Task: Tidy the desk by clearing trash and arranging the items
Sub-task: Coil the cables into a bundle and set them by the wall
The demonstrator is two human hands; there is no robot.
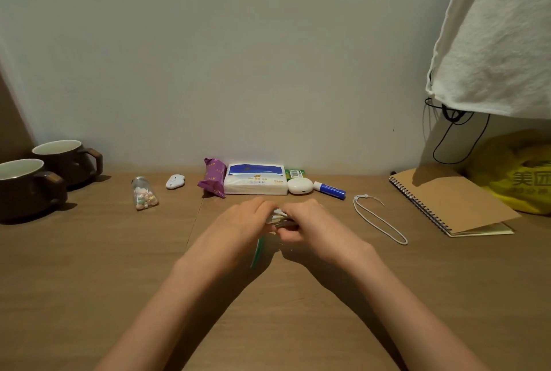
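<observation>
Each grip clamped on wrapper scraps [278, 217]: left hand [241, 221], right hand [310, 226], middle of tabletop [89, 266]. tissue pack [255, 184] just behind, back edge. green-edged strip [257, 252] points toward near edge.

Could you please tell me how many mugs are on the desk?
2. The rear mug stands far left on the desk, by the wall; the front mug stands just before it, partly cut off by the picture's edge. Others could lie outside the view.

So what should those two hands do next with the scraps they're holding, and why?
Probably lift the crumpled white-and-teal paper scraps off the brown wooden desk: the left hand and right hand grip them together mid-desk, so they look gathered for binning.
</observation>
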